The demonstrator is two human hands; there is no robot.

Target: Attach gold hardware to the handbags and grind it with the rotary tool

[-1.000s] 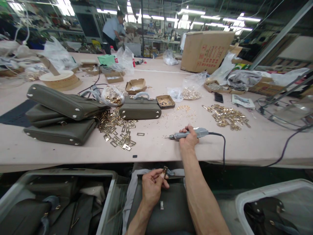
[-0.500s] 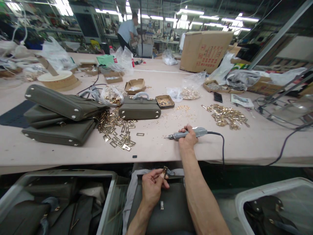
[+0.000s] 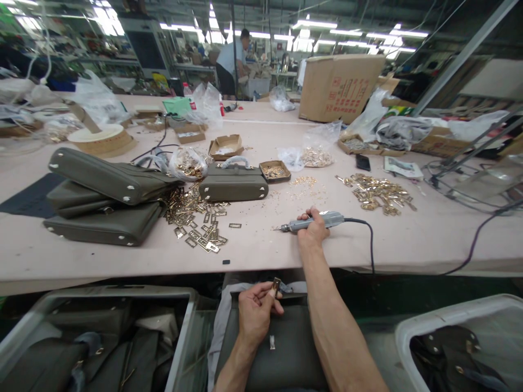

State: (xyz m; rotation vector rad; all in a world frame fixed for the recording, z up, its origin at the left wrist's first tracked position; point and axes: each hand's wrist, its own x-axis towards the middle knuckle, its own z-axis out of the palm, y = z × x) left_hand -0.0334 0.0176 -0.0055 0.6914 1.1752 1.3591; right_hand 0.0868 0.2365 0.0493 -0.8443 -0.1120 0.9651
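Note:
My right hand (image 3: 314,228) is wrapped round a grey electric screwdriver (image 3: 333,219), whose bit points left just over the table. Between the thumb and fingers of my left hand (image 3: 256,309) is a small gold metal plate (image 3: 277,284). Below that hand a dark olive handbag (image 3: 286,348) lies in front of me, with a small shiny metal piece (image 3: 272,342) on its face. Tiny gold screws (image 3: 305,181) are scattered beyond the screwdriver. Rectangular gold frames (image 3: 204,234) lie heaped to the left.
Olive bags (image 3: 98,223) are stacked at the left, and another bag (image 3: 233,185) stands mid-table. Gold fittings (image 3: 378,191) form a pile at the right. Bins of bags (image 3: 190,326) flank me. A large carton (image 3: 341,87) stands at the back; a co-worker (image 3: 232,60) bends over farther off.
Both my hands keep nearly the same place and hold. The view has shifted very slightly. In the background the co-worker has moved to the right.

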